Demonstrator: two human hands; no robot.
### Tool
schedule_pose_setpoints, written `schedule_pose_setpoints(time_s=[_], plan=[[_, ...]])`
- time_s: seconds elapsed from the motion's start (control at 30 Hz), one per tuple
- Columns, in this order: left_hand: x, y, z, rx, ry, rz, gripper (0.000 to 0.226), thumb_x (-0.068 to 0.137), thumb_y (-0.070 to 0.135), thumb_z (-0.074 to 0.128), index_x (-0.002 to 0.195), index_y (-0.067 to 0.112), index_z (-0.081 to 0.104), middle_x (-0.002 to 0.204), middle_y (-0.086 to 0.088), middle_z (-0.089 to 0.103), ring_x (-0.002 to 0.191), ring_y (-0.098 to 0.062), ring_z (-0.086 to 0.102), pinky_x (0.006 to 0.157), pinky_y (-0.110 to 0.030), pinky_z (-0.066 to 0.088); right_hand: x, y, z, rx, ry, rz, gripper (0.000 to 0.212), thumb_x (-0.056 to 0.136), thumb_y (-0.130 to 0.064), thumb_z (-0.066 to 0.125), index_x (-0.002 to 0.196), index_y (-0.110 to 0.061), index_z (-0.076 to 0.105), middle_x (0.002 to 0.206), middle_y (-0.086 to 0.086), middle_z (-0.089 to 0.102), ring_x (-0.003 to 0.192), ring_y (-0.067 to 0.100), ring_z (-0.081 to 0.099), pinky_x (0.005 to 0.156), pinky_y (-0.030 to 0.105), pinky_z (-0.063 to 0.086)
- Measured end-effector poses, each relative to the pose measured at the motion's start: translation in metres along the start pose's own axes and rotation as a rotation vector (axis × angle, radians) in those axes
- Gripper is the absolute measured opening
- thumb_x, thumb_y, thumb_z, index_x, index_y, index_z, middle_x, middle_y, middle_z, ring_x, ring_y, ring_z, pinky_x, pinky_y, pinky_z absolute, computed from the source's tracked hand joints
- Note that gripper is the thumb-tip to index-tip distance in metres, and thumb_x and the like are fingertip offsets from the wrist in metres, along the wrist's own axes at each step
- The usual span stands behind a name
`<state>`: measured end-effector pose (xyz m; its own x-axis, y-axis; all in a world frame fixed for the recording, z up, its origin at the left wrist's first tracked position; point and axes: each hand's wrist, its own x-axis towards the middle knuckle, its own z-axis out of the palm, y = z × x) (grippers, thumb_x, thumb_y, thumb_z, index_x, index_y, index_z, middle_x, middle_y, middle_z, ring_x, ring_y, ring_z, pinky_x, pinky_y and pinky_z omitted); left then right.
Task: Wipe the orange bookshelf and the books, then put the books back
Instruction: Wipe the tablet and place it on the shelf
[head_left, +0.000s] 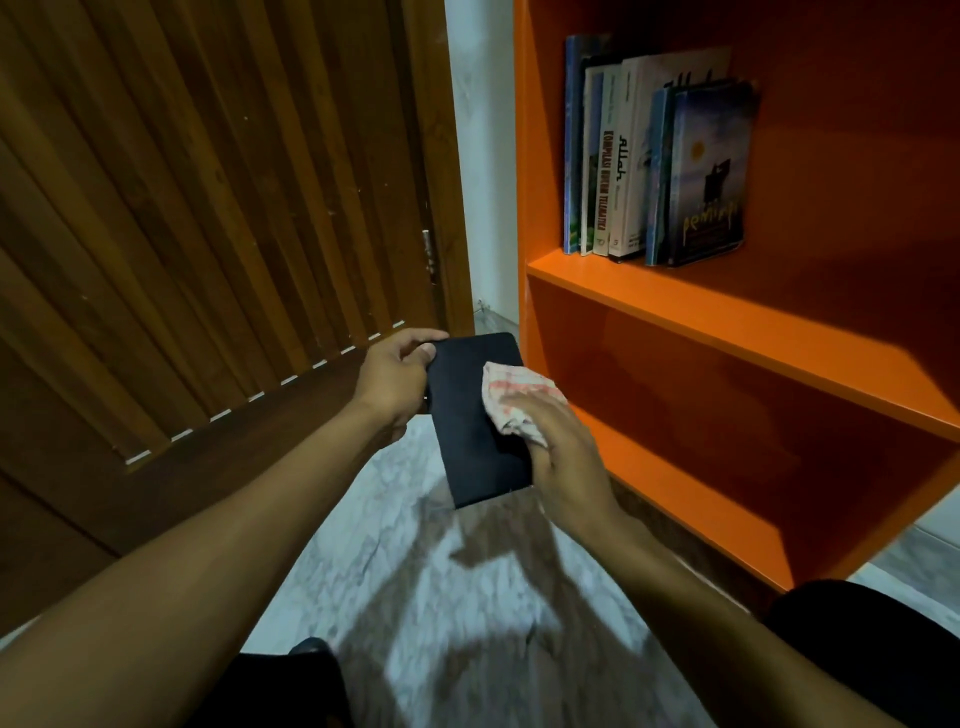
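Black-covered book (475, 431) is the thing being cleaned at this moment, held out over the marble floor (405, 561) just in front of the lower part of the orange bookshelf (727, 322). The left hand (392, 382) grips its far left corner, fingers curled under the cover and thumb on top. The right hand (558, 447) presses a bunched pale cloth (519, 400) with reddish stripes onto the cover near its right edge; its fingers are curled round the cloth and hold it tight against the book.

Six or so other books (654, 161) stand upright on the upper shelf board, leaning together toward the left side wall. The lower compartment shows no books in the part that is visible. A slatted wooden door (208, 208) stands to the left.

By the look of it, the step in hand is wiping a single book, with the row on the shelf apparently already put back, though whether those were wiped cannot be told. The next move seems to call for drawing the cloth across the rest of the cover, turning the book to reach the other side, then standing it upright beside the row without tipping the leaning books.
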<state>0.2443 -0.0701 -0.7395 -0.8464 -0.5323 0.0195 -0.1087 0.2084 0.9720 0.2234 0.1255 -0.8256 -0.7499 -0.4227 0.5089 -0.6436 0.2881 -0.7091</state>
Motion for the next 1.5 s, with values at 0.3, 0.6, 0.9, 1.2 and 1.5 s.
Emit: schedule_pose_setpoints(time_s=[0.3,0.6,0.9,1.2,1.5], plan=[[0.020,-0.009,-0.026,-0.123,0.251,-0.115,0.025,0.106,0.015,0.044,0.110,0.016,0.069,0.111,-0.009,0.067,0.087,-0.025,0.065,0.056,-0.034,0.058,-0.015,-0.002,-0.005,-0.087,-0.277,0.006,0.037,0.092,-0.004,0.046,0.119,-0.024,0.061,0.111,-0.008,0.067,0.104,0.011,0.061,0.088,0.034,0.048],[0.018,-0.004,-0.025,-0.159,0.209,-0.121,0.024,0.106,0.015,0.045,0.108,0.017,0.069,0.113,-0.012,0.068,0.094,-0.033,0.065,0.049,-0.030,0.052,0.008,-0.013,-0.025,0.397,-0.166,0.615,0.018,0.104,-0.025,0.051,0.101,-0.011,0.063,0.067,-0.012,0.063,0.056,0.004,0.056,0.047,0.014,0.039],[0.000,-0.001,-0.011,0.037,-0.059,-0.011,0.063,0.099,0.008,0.057,0.153,0.024,0.029,0.138,-0.002,0.049,0.107,-0.025,0.061,0.080,-0.044,0.061,0.020,-0.020,-0.039,0.655,-0.076,0.880,0.025,0.104,-0.018,0.051,0.110,0.001,0.066,0.084,0.011,0.072,0.062,0.018,0.069,0.044,0.022,0.051],[-0.029,-0.001,0.011,0.415,-0.460,0.246,0.035,0.093,0.024,0.069,0.127,0.031,0.065,0.126,0.010,0.063,0.099,-0.010,0.069,0.090,-0.037,0.058,0.029,-0.018,-0.056,0.811,0.054,1.097,0.026,0.103,-0.027,0.054,0.100,-0.002,0.062,0.088,0.014,0.072,0.069,0.026,0.068,0.042,0.026,0.050],[-0.022,0.003,0.023,0.222,-0.262,0.079,0.026,0.091,0.012,0.070,0.112,0.025,0.075,0.104,-0.007,0.068,0.097,-0.021,0.068,0.081,-0.038,0.062,0.032,-0.023,-0.069,0.848,0.103,0.990,0.028,0.099,-0.025,0.061,0.114,-0.001,0.064,0.103,0.021,0.075,0.095,0.038,0.073,0.083,0.054,0.058]])
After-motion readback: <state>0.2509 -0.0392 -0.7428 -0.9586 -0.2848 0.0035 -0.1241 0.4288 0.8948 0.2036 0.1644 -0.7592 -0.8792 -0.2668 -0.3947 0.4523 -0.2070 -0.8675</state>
